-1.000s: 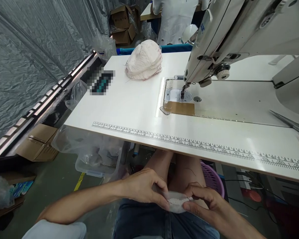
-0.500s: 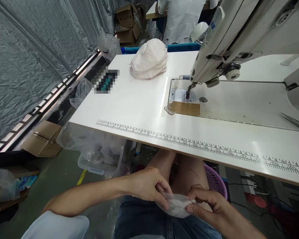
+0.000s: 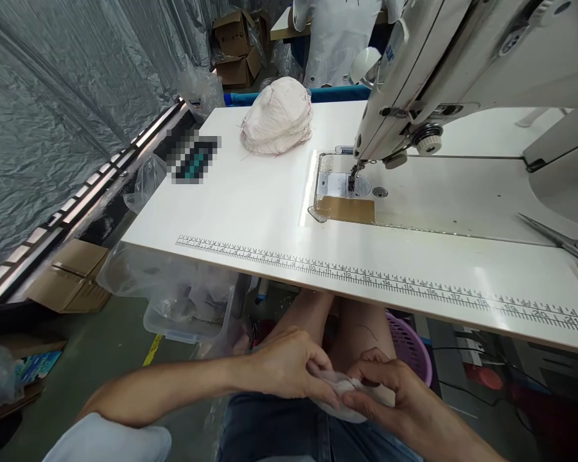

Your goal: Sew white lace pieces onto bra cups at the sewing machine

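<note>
both hands meet low over the lap, below the counter (image 3: 270, 212) edge. the left hand (image 3: 289, 366) and right hand (image 3: 390, 391) pinch a small white fabric piece (image 3: 340, 401) between their fingertips; it looks thin and crumpled, though mostly hidden. a pale fabric pile (image 3: 277, 115) lies beside the sewing machine (image 3: 462, 58).

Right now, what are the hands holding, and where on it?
Both hold a small white fabric piece over the lap: left hand pinches its left edge, right hand its right edge.

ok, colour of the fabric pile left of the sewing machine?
Pale pink-white fabric pile with reddish thread at its edges; head view.
</note>
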Motion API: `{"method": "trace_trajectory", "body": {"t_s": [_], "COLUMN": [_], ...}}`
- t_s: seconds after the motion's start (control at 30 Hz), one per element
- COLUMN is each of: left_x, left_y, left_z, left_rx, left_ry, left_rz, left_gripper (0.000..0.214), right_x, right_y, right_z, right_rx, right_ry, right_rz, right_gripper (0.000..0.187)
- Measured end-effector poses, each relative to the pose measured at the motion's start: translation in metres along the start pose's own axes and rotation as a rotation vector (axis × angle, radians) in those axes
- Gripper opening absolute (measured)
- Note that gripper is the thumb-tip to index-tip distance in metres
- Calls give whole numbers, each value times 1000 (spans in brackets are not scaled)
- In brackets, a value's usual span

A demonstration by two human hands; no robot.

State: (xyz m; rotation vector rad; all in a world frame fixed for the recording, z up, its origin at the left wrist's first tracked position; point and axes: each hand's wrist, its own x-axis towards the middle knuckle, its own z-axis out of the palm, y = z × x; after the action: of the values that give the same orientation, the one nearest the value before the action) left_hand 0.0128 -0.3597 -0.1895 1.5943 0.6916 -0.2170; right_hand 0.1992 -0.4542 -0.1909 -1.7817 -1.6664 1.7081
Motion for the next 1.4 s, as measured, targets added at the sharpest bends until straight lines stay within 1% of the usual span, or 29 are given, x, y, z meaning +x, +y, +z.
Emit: {"method": "trace_trajectory", "body": {"t_s": [0.13,0.27,0.33,0.4,0.57,0.7,0.87,0.97,1.07,1.17,1.27,1.4], "left_x": [-3,-6,-7,-8,-11,-12,-13,-13,-11,-6,-2,1], "left_y": [-3,-3,-4,-5,-7,-8,-9,-7,-2,1,3,1], "left_z": [-2,-3,-3,-2,-2,-1,-2,-2,1,6,9,12], "left_rx": [-55,-123,-134,-134,-135,-121,-142,-161,-186,-233,-276,-385], "left_ry": [-16,-20,-17,-14,-12,-32,-35,-48,-55,-44,-23,-50], "left_rz": [1,-38,-42,-35,-33,-26,-48,-62,-114,-155,-151,-162], "left_gripper": [39,33,31,33,33,32,38,41,46,41,40,45], "right_x": [0,-1,-2,-3,-2,1,4,5,5,3,0,-6], "right_y": [6,9,11,12,15,12,10,9,6,3,2,4], "right_z": [0,-1,0,1,7,9,10,10,9,8,6,5], "right_rx": [41,96,105,87,61,117,171,145,92,39,25,28], "right_ry": [20,-28,-23,-5,102,46,2,-3,-20,-29,-29,-23], "right_rz": [-10,-22,-32,-41,-113,-97,-89,-68,-56,-21,12,-1], "right_gripper": [34,29,26,25,32,33,28,31,31,30,35,36]}}
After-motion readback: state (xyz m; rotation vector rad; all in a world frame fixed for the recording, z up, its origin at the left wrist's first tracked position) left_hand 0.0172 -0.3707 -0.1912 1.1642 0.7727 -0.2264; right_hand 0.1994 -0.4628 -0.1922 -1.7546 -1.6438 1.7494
